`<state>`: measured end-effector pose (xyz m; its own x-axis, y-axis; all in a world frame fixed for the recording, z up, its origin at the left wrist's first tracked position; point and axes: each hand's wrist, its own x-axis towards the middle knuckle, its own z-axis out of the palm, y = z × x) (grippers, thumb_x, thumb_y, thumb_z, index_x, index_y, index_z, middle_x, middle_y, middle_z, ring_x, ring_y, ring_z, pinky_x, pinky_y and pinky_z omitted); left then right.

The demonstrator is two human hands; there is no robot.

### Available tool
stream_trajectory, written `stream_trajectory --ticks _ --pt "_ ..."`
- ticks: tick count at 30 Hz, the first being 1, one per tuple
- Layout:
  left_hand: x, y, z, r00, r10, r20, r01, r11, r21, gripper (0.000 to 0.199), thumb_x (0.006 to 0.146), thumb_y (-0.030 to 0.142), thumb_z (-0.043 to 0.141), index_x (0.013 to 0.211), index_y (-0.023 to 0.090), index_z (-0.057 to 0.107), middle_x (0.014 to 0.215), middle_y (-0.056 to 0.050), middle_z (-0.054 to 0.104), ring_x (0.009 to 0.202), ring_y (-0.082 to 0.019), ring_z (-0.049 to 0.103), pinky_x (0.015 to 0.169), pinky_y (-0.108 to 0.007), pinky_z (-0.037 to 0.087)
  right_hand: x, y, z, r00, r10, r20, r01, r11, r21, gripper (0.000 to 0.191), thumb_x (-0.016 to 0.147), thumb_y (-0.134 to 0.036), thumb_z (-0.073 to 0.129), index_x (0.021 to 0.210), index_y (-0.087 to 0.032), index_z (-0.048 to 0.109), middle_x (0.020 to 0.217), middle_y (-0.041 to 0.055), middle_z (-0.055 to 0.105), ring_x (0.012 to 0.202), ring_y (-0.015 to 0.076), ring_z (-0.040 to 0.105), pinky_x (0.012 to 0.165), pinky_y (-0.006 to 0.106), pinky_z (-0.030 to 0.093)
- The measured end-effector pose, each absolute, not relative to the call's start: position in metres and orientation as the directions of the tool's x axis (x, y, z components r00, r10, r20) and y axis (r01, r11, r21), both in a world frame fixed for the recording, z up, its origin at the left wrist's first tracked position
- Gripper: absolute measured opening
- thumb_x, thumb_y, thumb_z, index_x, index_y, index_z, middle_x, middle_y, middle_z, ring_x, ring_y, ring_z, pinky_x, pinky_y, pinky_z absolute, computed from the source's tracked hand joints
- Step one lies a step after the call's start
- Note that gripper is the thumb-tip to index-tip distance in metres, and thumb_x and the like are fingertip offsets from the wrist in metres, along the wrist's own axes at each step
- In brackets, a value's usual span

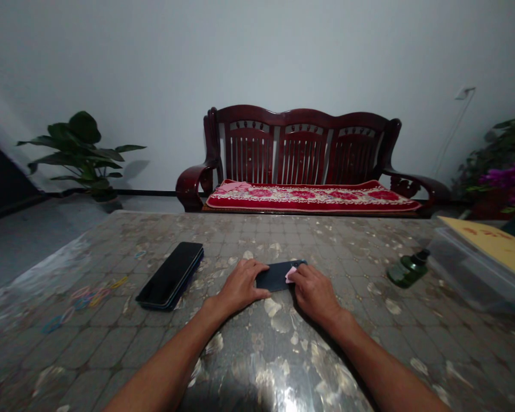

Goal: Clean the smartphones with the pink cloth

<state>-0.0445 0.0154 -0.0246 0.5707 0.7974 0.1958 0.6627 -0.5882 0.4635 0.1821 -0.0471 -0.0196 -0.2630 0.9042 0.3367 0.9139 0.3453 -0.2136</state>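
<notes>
A dark blue-grey phone (272,277) lies flat on the table in front of me, its camera end to the right. My left hand (242,280) grips the phone's left end between thumb and fingers. Pinched in my right hand (313,289) is a small pink cloth (290,274), pressed on the phone's back near the camera end. Part of the cloth is hidden under my fingers. Left of my hands sits a stack of phones (171,276), the top one with its black screen up.
Several coloured rubber bands (90,296) lie at the left. On the right are a green bottle (407,269) with a black cap, lying tilted, and a clear plastic box (467,277) under a yellow sheet (489,237). A red wooden bench (302,143) stands beyond the table (326,234).
</notes>
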Motion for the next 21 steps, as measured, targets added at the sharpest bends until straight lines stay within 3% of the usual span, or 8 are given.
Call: stream_trajectory --ticks 6,15,21 --pt "-0.044 0.014 -0.021 0.581 0.793 0.183 0.664 -0.592 0.457 0.058 0.069 0.035 0.088 0.120 0.017 0.068 0.121 -0.010 0.069 0.114 -0.030 0.059 0.103 -0.042 0.044 0.167 -0.048 -0.018 -0.468 0.816 0.339 0.832 0.536 -0.143 0.020 0.093 -0.014 0.057 0.103 -0.021 0.072 0.096 0.0068 0.066 0.087 0.0204 0.053 0.076 0.031 0.038" --pt "-0.044 0.013 -0.020 0.568 0.807 0.163 0.680 -0.572 0.459 0.060 0.069 0.035 0.089 0.123 0.019 0.067 0.123 -0.010 0.069 0.115 -0.030 0.059 0.102 -0.042 0.045 0.192 -0.043 -0.018 -0.310 0.882 0.354 0.911 0.382 -0.154 0.029 0.087 -0.005 0.055 0.099 -0.022 0.075 0.095 0.0066 0.067 0.089 0.0219 0.053 0.077 0.032 0.037" --pt "-0.043 0.013 -0.018 0.575 0.802 0.164 0.677 -0.578 0.455 0.062 0.067 0.035 0.090 0.122 0.018 0.068 0.122 -0.010 0.069 0.115 -0.031 0.059 0.102 -0.042 0.045 0.179 -0.047 -0.018 -0.406 0.845 0.348 0.860 0.482 -0.167 0.029 0.086 -0.007 0.055 0.103 -0.023 0.074 0.096 0.0060 0.067 0.089 0.0212 0.053 0.077 0.031 0.038"
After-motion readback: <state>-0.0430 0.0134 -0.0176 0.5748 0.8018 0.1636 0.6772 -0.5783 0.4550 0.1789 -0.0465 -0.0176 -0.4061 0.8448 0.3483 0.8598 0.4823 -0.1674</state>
